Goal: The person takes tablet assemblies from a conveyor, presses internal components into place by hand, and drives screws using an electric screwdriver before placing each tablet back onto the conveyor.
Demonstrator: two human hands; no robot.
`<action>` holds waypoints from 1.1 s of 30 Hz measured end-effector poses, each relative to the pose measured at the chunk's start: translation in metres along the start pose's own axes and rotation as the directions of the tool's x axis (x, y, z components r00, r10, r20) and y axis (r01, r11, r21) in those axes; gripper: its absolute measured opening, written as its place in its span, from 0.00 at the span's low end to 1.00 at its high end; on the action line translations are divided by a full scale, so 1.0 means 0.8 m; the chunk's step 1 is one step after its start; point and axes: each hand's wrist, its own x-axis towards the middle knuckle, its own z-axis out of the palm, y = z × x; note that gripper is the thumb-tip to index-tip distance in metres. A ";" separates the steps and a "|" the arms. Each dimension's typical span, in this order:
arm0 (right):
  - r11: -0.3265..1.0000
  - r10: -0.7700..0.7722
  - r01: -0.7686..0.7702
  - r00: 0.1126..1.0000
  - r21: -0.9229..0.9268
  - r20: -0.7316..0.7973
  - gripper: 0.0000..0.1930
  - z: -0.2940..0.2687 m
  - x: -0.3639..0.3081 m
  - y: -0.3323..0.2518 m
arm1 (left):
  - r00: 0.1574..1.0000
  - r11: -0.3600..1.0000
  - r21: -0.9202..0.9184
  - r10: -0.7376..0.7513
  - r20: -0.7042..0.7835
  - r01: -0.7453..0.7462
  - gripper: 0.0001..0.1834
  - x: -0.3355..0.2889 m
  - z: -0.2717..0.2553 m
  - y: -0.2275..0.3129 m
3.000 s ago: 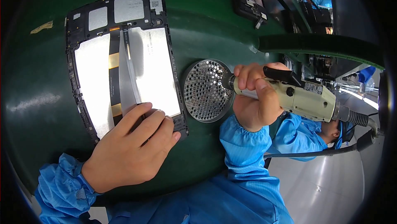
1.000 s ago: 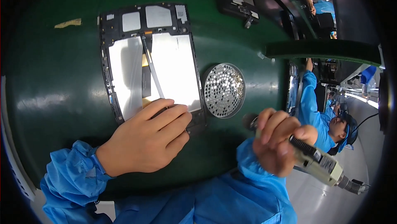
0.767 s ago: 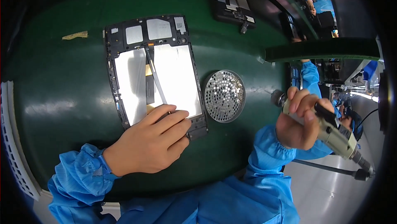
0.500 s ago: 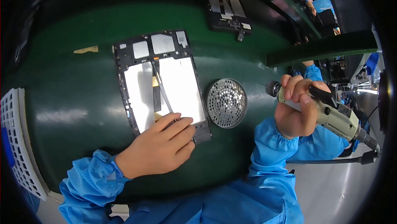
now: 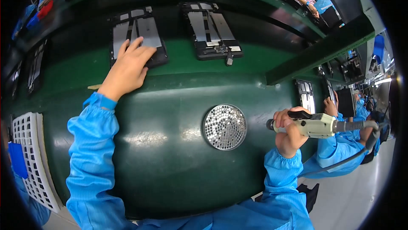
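Observation:
My left hand point(image 5: 127, 68) reaches to the far left of the bench and rests, fingers spread, on the near part of an opened tablet point(image 5: 151, 34). This tablet has a black frame, silver battery panels and a dark strip between them. My right hand point(image 5: 289, 133) is wrapped round a pale electric screwdriver point(image 5: 321, 126) with a black lever. The tool lies level in the air, its dark tip pointing left, and its cable runs off to the right. Between my hands sits a round dish point(image 5: 225, 149) with a perforated plate and many small screws.
A second opened tablet point(image 5: 212, 30) lies farther back, right of the first. A white slotted tray point(image 5: 36, 162) stands at the left edge with a blue piece on it. A green beam point(image 5: 318, 51) crosses at the right. Co-workers in blue sleeves point(image 5: 335, 151) sit beyond it.
The tablet that lay in front of me is now at the far left under my left hand. My view has tilted up. The right hand keeps hold of the screwdriver, now more level.

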 end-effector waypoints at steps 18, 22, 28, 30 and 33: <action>0.945 0.111 -0.143 0.986 -0.293 -0.124 0.16 -0.029 -0.024 0.011 | 0.997 0.974 0.214 -0.077 -0.022 0.080 0.32 0.175 0.100 0.056; 0.976 0.072 -0.087 0.994 -0.198 -0.079 0.17 -0.027 -0.024 0.016 | 0.995 0.946 0.319 -0.039 -0.092 0.066 0.32 0.149 0.086 0.066; 0.975 0.047 -0.083 0.984 -0.204 -0.174 0.18 -0.014 -0.028 0.013 | 0.984 0.976 0.195 -0.062 -0.165 0.094 0.30 0.010 -0.020 0.137; 0.984 0.064 -0.083 0.990 -0.157 -0.123 0.16 -0.028 -0.035 0.007 | 0.985 0.960 0.264 -0.043 -0.169 0.087 0.26 -0.051 -0.049 0.178; 0.992 0.030 -0.038 0.997 -0.116 -0.071 0.16 -0.028 -0.031 0.007 | 0.987 0.932 0.330 -0.118 -0.105 0.147 0.21 -0.131 -0.072 0.232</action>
